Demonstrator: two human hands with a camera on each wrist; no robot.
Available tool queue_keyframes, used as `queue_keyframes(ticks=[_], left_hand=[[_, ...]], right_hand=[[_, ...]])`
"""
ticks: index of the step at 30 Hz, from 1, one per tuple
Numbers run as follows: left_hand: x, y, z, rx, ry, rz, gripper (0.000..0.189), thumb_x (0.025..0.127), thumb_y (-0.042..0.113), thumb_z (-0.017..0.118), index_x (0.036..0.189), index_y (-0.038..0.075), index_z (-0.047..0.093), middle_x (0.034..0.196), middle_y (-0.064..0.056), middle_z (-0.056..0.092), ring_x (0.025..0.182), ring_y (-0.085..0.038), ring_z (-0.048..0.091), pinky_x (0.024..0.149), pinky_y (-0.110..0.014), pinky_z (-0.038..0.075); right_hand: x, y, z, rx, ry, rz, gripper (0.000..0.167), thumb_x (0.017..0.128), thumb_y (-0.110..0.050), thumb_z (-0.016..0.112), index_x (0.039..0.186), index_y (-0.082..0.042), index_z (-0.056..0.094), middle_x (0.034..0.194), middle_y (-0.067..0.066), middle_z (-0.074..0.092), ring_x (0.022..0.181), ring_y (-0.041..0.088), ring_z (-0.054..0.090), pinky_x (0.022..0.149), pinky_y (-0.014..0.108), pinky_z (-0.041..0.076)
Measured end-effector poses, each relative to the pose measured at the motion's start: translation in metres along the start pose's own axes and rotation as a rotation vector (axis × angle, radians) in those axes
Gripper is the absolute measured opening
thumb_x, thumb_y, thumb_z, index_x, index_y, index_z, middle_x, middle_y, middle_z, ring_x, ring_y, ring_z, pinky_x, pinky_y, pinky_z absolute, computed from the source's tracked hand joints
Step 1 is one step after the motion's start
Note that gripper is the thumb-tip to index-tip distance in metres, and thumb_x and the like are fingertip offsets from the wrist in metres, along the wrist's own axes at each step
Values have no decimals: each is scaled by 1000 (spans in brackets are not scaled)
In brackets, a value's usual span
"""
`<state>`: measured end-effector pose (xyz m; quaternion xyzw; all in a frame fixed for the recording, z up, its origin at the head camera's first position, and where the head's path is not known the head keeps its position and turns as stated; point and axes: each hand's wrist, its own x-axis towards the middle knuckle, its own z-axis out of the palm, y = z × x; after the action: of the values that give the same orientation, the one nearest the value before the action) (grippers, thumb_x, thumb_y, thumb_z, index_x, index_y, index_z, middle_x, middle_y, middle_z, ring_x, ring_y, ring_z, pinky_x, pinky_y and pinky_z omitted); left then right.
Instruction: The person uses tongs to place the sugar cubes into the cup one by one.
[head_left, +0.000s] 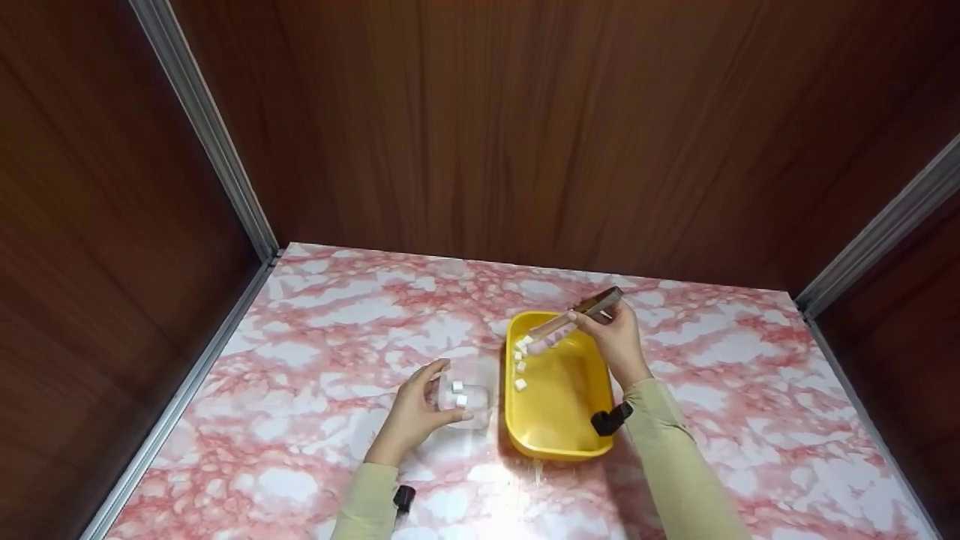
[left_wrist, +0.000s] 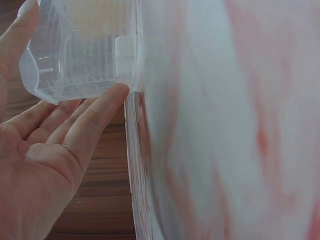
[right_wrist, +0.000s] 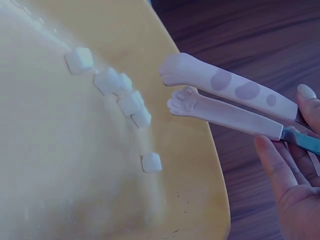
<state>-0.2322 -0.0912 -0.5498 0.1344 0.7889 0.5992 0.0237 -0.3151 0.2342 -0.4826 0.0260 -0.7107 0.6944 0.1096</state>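
**Fig.: Likely failure pts, two-handed set-up**

Nearest: L hand [head_left: 414, 411] grips a clear container [left_wrist: 87, 65] betw. thumb & fingers; two white cubes [head_left: 460, 401] lie inside. Too hard a squeeze could flex the thin-looking wall; a tilt might spill them onto the marbled tabletop [head_left: 300, 420]. Next: yellow basin [head_left: 562, 420], just R of container, w/ more cubes [right_wrist: 131, 103] strung along its L side, some touching. Close spacing could make a grab catch two, or shove one along the wall. Farther: R hand [head_left: 622, 345] pinches paw-tipped tongs [right_wrist: 200, 72] betw. thumb & fingers; tips slightly apart over the basin, nothing betw. them. Light or off-centre pressure would prob. let a cube slip. Farthest: wood panel [head_left: 487, 150], well apart, prob. no hazard.
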Motion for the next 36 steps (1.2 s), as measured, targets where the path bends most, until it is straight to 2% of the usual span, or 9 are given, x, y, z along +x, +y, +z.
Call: queue_keyframes(ticks=[3,8,15,21,28,32,36], left_hand=[[0,1,0,2,-3,11,87,72,24,85,146,13,40,147,-8,39,132,-36,38,98,-46,43],[-1,2,0,17,-7,-9,87,73,21,85,147,13,38,148,-7,37,132,-34,37,99,-44,42],[0,1,1,1,-2,-17,86,73,17,85,146,16,39,147,-6,38,132,-34,37,97,-44,44],[0,1,1,-2,-7,-21,87,73,21,85,146,17,39,148,-6,36,134,-33,35,99,-43,42],[0,1,0,9,-7,-22,87,73,25,85,146,16,39,149,-7,36,133,-33,37,97,-42,44],[-1,2,0,4,-8,-23,88,73,25,85,147,16,38,149,-6,36,133,-33,36,97,-42,44],[0,1,0,-4,-13,-28,88,73,23,85,147,14,38,149,-6,35,133,-34,36,97,-43,44]], right_hand=[[2,0,0,7,-8,15,35,82,-4,76,111,5,58,109,22,58,101,26,65,83,28,53],[4,3,0,-13,-3,26,38,81,-1,75,112,12,56,108,24,58,98,24,65,80,27,54],[5,8,-1,-73,77,11,38,81,-6,77,110,6,57,105,17,59,95,21,64,79,25,54],[6,10,-3,-62,116,-19,35,81,-4,76,108,6,57,107,20,60,94,23,63,79,24,53],[6,11,-8,-86,156,6,38,81,-6,77,110,5,56,108,18,59,98,24,62,80,23,52],[5,10,-9,-93,176,18,33,82,-4,75,108,2,57,109,18,59,96,24,62,74,21,52],[4,12,-10,-46,184,-7,33,81,0,75,108,6,56,111,25,58,94,27,63,70,21,52]])
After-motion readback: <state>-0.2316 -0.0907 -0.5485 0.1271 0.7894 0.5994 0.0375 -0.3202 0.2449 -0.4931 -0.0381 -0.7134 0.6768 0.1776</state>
